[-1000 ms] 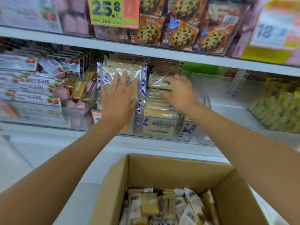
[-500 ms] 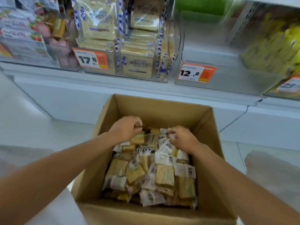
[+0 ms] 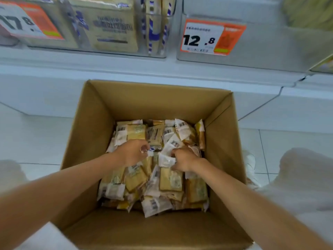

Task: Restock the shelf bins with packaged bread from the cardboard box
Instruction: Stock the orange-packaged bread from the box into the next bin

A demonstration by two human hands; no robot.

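Both hands are down in the box, on the floor below the shelf, among the loose packets heaped there. The left hand has its fingers curled and seems to pinch a wrapper edge. The right hand is curled over the white end of another. A thin wrapper held only by its edge could slip or tear on the lift, a hard squeeze could crush soft bread, and pulling from the tangled heap could drag neighbours out over the rim. A packet could also land in the wrong bin, since two prices sit side by side. The orange tag on the right bin reads 12.8. The left tag, partly cut off, looks like 17.8. Print on the bags in the left bin is too blurred to read. The packets show barcodes, but no brand is legible.
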